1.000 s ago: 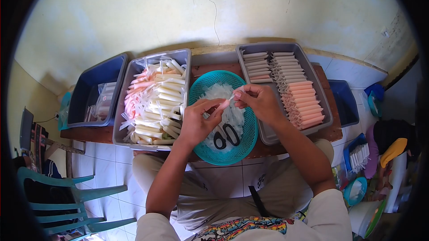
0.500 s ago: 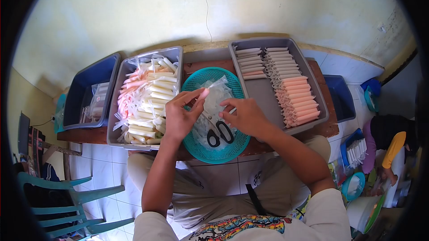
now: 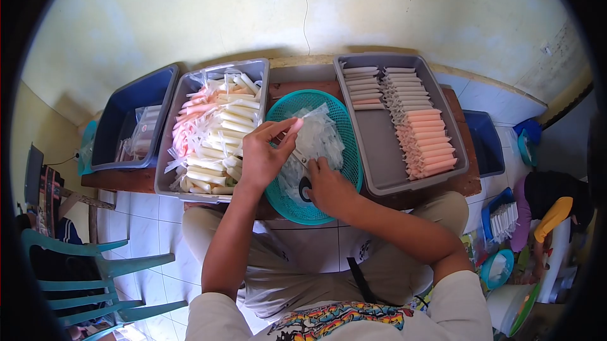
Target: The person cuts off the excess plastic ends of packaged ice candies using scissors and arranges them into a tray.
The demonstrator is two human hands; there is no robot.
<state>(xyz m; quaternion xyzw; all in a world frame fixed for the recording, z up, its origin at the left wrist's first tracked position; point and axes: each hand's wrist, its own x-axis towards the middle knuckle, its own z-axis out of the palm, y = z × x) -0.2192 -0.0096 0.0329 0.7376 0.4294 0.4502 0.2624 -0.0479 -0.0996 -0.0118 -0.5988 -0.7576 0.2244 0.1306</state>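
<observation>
My left hand [image 3: 264,152] is closed, pinching a pink-filled plastic ice pop [image 3: 297,125] between thumb and fingers; most of it is hidden by the hand. My right hand [image 3: 332,189] has its fingers curled over the handles of black-handled scissors [image 3: 305,190], with one handle loop covered. The scissors lie over clear plastic scraps in a turquoise mesh basket [image 3: 316,219], their metal blades pointing up and left. To the left, a grey tray [image 3: 208,197] holds jumbled pink and cream ice pops with loose plastic ends.
On the right, another grey tray [image 3: 376,158] contains neat rows of pink and greyish ice pops. A blue bin [image 3: 126,165] with packets sits far left. Behind the table is a wall [image 3: 208,12]. A green chair [image 3: 107,271] stands lower left; a person [image 3: 550,208] bends at far right.
My right hand has come down from beside the left hand onto the scissors' handles. My left hand still pinches the pink ice pop. The view has shifted slightly.
</observation>
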